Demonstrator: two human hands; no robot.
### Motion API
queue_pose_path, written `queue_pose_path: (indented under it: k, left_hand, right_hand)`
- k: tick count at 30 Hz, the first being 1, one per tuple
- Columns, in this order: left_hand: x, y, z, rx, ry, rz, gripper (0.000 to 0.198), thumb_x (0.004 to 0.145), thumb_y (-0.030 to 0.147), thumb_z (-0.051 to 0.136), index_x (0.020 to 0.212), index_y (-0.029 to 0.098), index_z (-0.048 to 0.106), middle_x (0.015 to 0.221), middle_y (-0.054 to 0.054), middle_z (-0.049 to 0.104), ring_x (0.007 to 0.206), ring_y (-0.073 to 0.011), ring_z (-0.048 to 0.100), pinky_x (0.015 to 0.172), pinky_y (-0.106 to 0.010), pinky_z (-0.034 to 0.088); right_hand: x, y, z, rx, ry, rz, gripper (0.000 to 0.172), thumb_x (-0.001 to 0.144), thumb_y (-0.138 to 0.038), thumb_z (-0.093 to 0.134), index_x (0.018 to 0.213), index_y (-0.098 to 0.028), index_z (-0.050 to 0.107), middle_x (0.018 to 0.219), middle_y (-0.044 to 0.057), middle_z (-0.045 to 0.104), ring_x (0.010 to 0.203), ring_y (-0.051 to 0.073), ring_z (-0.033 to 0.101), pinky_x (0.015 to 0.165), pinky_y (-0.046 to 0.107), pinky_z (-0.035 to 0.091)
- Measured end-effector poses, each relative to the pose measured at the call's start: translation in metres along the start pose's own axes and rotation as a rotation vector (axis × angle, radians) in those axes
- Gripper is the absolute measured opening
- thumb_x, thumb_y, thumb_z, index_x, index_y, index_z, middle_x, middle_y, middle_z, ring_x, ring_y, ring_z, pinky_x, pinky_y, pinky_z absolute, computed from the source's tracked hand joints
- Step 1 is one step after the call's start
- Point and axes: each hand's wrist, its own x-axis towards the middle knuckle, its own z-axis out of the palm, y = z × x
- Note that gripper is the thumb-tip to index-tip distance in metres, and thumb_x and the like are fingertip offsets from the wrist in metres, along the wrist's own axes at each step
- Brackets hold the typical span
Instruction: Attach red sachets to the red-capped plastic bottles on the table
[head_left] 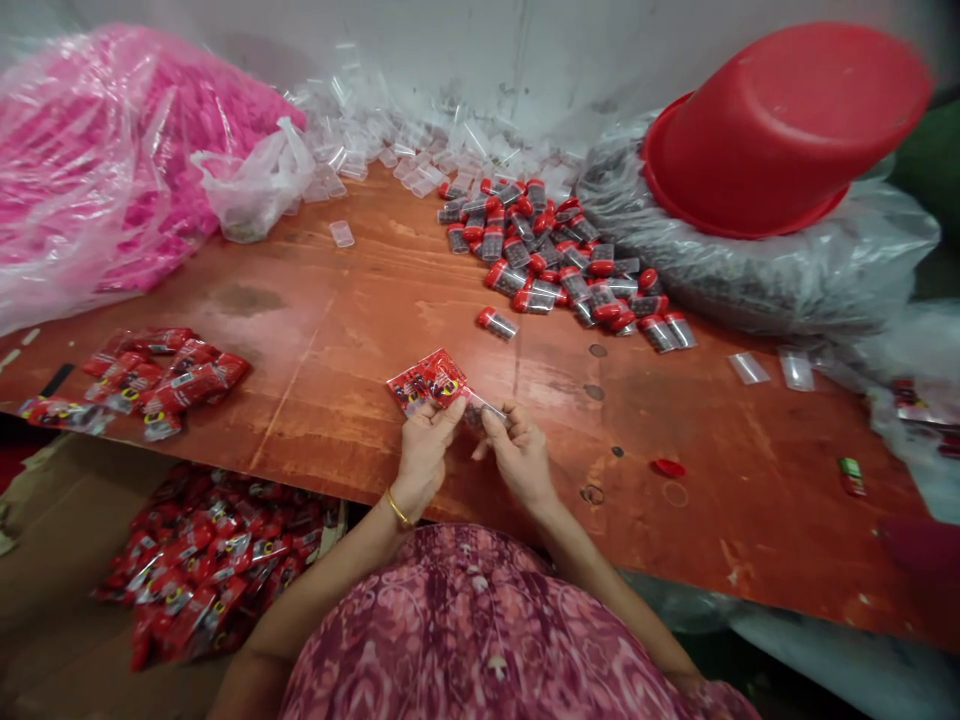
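Observation:
Both my hands meet at the near edge of the brown wooden table (360, 300). My left hand (424, 450) pinches a small clear packet with a red printed card (429, 381). My right hand (517, 452) is closed on the packet's clear end (484, 408), where something dark shows inside. One red-capped tube (496, 322) lies alone on the table just beyond my hands. A heap of several red-capped tubes (559, 260) lies farther back.
Finished red packets (161, 378) lie at the left, more in a cardboard box (202, 560) below the table. A pink plastic sack (97, 160), small clear bags (390, 140), an upturned red basin (780, 125) on a dark sack (750, 270), and a loose red cap (667, 467) surround the work spot.

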Motion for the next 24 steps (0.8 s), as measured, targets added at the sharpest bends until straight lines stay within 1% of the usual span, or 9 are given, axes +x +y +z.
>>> queue_pose_path:
  k: [5, 8, 11, 13, 14, 17, 19, 22, 24]
  left_hand:
    - [0.006, 0.010, -0.001, 0.005, -0.080, 0.011, 0.038, 0.046, 0.034, 0.085, 0.068, 0.012, 0.063, 0.061, 0.003, 0.063, 0.052, -0.0062, 0.054, 0.054, -0.018, 0.043]
    - [0.004, 0.006, 0.003, 0.031, -0.106, 0.066, 0.037, 0.048, 0.034, 0.084, 0.068, 0.012, 0.061, 0.061, 0.002, 0.062, 0.053, -0.0064, 0.054, 0.054, -0.018, 0.044]
    - [-0.002, -0.004, 0.007, 0.070, -0.105, 0.127, 0.035, 0.056, 0.040, 0.079, 0.071, 0.014, 0.061, 0.057, 0.003, 0.059, 0.044, -0.0053, 0.049, 0.042, -0.017, 0.036]
    - [-0.005, -0.006, 0.008, 0.082, -0.089, 0.135, 0.035, 0.061, 0.044, 0.075, 0.072, 0.014, 0.060, 0.054, 0.004, 0.057, 0.038, -0.0043, 0.043, 0.036, -0.017, 0.030]
    - [-0.005, -0.005, 0.008, 0.082, -0.084, 0.136, 0.035, 0.062, 0.045, 0.074, 0.071, 0.015, 0.060, 0.054, 0.004, 0.057, 0.039, -0.0043, 0.043, 0.037, -0.017, 0.030]
    - [-0.003, 0.002, 0.007, 0.062, -0.109, 0.147, 0.036, 0.059, 0.044, 0.077, 0.069, 0.014, 0.060, 0.060, 0.002, 0.060, 0.049, -0.0063, 0.052, 0.047, -0.018, 0.040]
    - [-0.001, 0.005, 0.006, 0.061, -0.147, 0.131, 0.038, 0.057, 0.045, 0.078, 0.067, 0.014, 0.060, 0.060, 0.001, 0.060, 0.050, -0.0070, 0.053, 0.048, -0.018, 0.041]
    - [-0.004, 0.002, 0.006, 0.100, -0.122, 0.114, 0.041, 0.060, 0.051, 0.074, 0.062, 0.013, 0.058, 0.052, 0.003, 0.054, 0.039, -0.0045, 0.042, 0.037, -0.018, 0.030]
    - [-0.008, -0.003, 0.007, 0.133, -0.078, 0.136, 0.043, 0.064, 0.054, 0.070, 0.060, 0.013, 0.058, 0.046, 0.005, 0.048, 0.035, -0.0028, 0.035, 0.035, -0.017, 0.024]
  right_hand:
    - [-0.001, -0.001, 0.002, 0.058, -0.009, -0.005, 0.028, 0.077, -0.045, 0.061, 0.081, -0.019, 0.052, 0.057, -0.008, 0.056, 0.036, 0.005, 0.049, 0.040, 0.018, 0.037]
    - [-0.004, 0.002, 0.009, 0.149, -0.026, 0.016, 0.028, 0.079, -0.046, 0.060, 0.080, -0.019, 0.053, 0.053, -0.008, 0.054, 0.036, 0.005, 0.047, 0.040, 0.017, 0.036]
    - [-0.005, 0.005, 0.016, 0.237, 0.043, 0.014, 0.028, 0.080, -0.047, 0.060, 0.082, -0.020, 0.052, 0.052, -0.009, 0.053, 0.036, 0.005, 0.046, 0.041, 0.017, 0.037]
    - [-0.005, 0.004, 0.018, 0.241, 0.093, -0.012, 0.028, 0.079, -0.047, 0.060, 0.084, -0.020, 0.051, 0.056, -0.009, 0.055, 0.037, 0.005, 0.047, 0.040, 0.018, 0.039]
    - [-0.005, 0.004, 0.018, 0.225, 0.101, -0.025, 0.028, 0.079, -0.047, 0.060, 0.084, -0.020, 0.051, 0.058, -0.008, 0.057, 0.037, 0.005, 0.047, 0.039, 0.018, 0.039]
    - [-0.005, 0.003, 0.018, 0.175, 0.075, -0.039, 0.029, 0.078, -0.047, 0.062, 0.084, -0.019, 0.053, 0.065, -0.006, 0.060, 0.037, 0.004, 0.048, 0.039, 0.018, 0.039]
    - [-0.006, 0.005, 0.019, 0.206, 0.056, -0.022, 0.029, 0.078, -0.046, 0.062, 0.083, -0.019, 0.053, 0.067, -0.006, 0.061, 0.038, 0.004, 0.048, 0.040, 0.018, 0.039]
    - [-0.008, 0.008, 0.023, 0.324, 0.062, 0.009, 0.026, 0.080, -0.044, 0.060, 0.083, -0.020, 0.051, 0.059, -0.008, 0.056, 0.040, 0.004, 0.047, 0.045, 0.017, 0.041]
    - [-0.008, 0.009, 0.024, 0.359, 0.077, 0.011, 0.024, 0.082, -0.043, 0.058, 0.084, -0.021, 0.050, 0.053, -0.010, 0.051, 0.042, 0.005, 0.048, 0.049, 0.018, 0.043]
